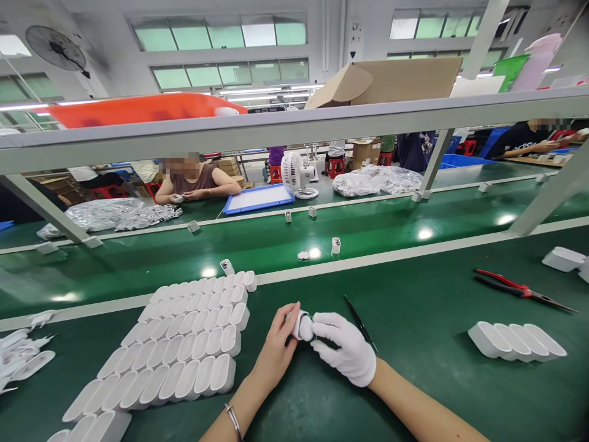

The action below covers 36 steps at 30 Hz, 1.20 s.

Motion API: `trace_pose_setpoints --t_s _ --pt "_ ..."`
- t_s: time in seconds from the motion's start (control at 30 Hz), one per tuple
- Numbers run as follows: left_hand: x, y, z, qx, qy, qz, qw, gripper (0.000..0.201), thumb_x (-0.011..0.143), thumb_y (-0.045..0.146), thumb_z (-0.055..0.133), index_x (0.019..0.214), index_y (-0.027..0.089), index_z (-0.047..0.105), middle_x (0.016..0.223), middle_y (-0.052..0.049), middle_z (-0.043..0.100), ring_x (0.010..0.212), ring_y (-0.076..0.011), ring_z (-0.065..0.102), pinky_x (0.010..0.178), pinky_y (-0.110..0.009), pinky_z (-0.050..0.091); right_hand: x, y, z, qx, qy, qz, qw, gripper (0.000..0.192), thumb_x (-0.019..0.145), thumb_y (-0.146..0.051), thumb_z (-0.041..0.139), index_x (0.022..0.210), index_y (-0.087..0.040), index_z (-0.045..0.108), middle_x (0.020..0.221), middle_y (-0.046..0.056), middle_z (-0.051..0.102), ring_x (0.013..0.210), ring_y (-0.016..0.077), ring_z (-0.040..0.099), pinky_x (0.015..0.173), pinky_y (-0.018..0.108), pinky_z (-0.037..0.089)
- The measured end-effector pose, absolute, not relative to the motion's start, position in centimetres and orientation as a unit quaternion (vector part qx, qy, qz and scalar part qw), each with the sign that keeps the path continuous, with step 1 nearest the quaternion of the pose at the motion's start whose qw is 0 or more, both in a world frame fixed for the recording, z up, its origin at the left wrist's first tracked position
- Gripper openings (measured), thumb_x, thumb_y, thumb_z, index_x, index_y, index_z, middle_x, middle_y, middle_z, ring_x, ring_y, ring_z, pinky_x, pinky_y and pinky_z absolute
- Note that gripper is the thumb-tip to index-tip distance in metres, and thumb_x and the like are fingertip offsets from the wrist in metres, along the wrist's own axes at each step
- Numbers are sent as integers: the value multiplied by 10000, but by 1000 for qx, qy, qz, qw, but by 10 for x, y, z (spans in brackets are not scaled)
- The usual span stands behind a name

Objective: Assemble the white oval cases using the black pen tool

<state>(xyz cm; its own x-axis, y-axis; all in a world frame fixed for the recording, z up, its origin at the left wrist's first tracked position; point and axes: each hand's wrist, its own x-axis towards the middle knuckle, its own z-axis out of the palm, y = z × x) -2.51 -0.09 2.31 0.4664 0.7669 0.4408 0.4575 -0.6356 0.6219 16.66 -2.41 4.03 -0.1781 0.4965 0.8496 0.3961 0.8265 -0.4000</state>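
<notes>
My bare left hand point(280, 334) grips a small white plastic housing point(299, 325) between thumb and fingers, its end turned to the right. From the right, my white-gloved right hand point(345, 348) closes its thumb and fingers on the end of that housing; whether a smaller piece is pinched there is hidden. Just beyond the glove lies a black pen-like tool point(360, 322). Left of my hands, many white oval housings point(168, 344) stand in tight rows on the green table point(294, 405).
To the right lie red-and-black pliers point(519, 288) and a short row of white housings point(516, 341). White flat parts point(23, 356) are heaped at far left. A green conveyor belt point(257, 245) carries a few housings. Above it runs a shelf point(294, 129); across sits a co-worker point(197, 178).
</notes>
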Motion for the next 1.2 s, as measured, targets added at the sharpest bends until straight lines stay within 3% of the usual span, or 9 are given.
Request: trace_pose_setpoints --t_s 0.7,0.8,0.9,0.97,1.07,1.13,1.2 --pt "-25 -3 25 836 368 349 210 666 845 16 354 1423 336 271 1322 -91 399 1237 -215 430 1012 -381 406 164 -20 42 -289 -785 35 547 302 816 -75 527 1070 -225 588 974 68 645 878 162 639 771 269 567" --pt "-22 -6 28 823 370 350 252 628 861 48 371 1412 339 296 1347 -81 389 1259 -220 409 1031 -389 391 162 -24 40 -344 -796 -3 497 306 851 -158 547 1148 -231 566 1078 94 634 1005 202 607 843 342 547" --pt "-17 -9 30 777 382 380 326 514 885 153 457 1366 313 376 1352 -78 410 1262 -235 409 1065 -419 351 164 -35 44 -388 -809 -45 438 514 845 -283 569 1329 -171 437 1325 181 496 1254 317 437 973 509 444" --pt "-14 -9 28 723 391 416 389 476 863 211 528 1324 277 434 1359 -80 425 1278 -253 388 1100 -450 288 164 -38 50 -372 -851 -20 371 625 843 -337 564 1397 -142 349 1399 193 425 1308 344 364 1018 562 371" --pt "-11 -5 22 637 396 463 472 471 815 238 561 1279 232 475 1327 -84 473 1251 -261 415 1088 -453 291 159 -18 62 -374 -864 70 329 439 894 -347 491 1301 -183 481 1295 128 553 1209 276 496 1011 472 405" --pt "-11 0 19 604 396 478 500 466 801 250 530 1263 215 478 1238 -88 538 1117 -250 525 978 -416 416 149 16 73 -445 -816 114 351 321 939 -296 386 1179 -200 575 1178 90 626 1112 210 564 976 374 437" --pt "-14 3 19 587 390 488 515 465 795 263 480 1255 195 477 1161 -93 576 975 -233 589 825 -357 489 131 64 82 -533 -766 128 336 334 943 -252 334 1158 -208 586 1162 72 623 1100 178 561 971 325 423"
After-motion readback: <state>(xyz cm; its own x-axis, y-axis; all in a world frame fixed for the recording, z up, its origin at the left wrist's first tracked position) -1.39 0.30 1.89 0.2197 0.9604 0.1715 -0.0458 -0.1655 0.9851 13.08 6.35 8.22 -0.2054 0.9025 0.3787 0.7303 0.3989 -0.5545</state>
